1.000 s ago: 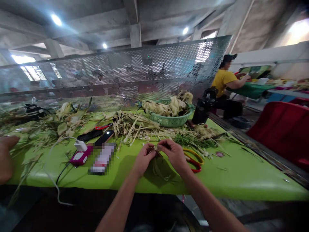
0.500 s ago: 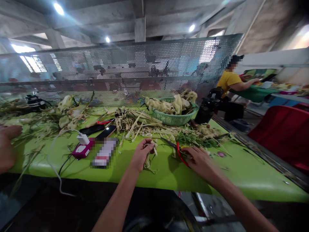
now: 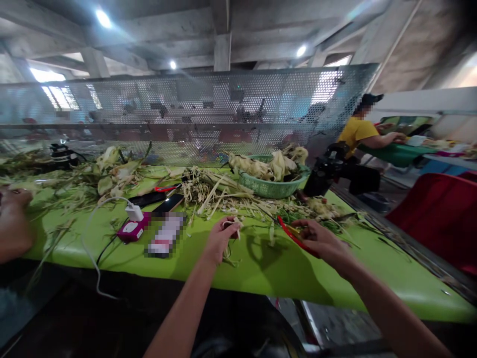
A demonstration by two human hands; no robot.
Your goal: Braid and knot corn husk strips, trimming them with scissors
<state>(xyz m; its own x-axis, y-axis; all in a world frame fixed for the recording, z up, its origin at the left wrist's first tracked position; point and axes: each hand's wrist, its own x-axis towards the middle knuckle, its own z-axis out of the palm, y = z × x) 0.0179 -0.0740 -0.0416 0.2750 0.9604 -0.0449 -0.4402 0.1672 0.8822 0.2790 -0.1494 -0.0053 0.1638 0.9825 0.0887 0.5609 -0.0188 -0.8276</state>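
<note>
My left hand (image 3: 219, 239) is closed around a small bundle of pale leaf strips (image 3: 230, 248) that hangs down just above the green table (image 3: 261, 271). My right hand (image 3: 323, 242) grips a pair of red-handled scissors (image 3: 292, 232), lifted slightly off the table to the right of the bundle, blades pointing left towards it. The two hands are a short way apart.
A green basket (image 3: 274, 188) of husks stands at the back centre amid scattered strips (image 3: 212, 191). Phones (image 3: 166, 205), a pink power bank (image 3: 131, 230) and a white cable lie at left. Another person's hand (image 3: 13, 221) rests far left. A person in yellow (image 3: 359, 134) sits at right.
My right hand left the bundle, reached right, picked up the red scissors and now lifts them. My left hand kept the bundle and shifted slightly left.
</note>
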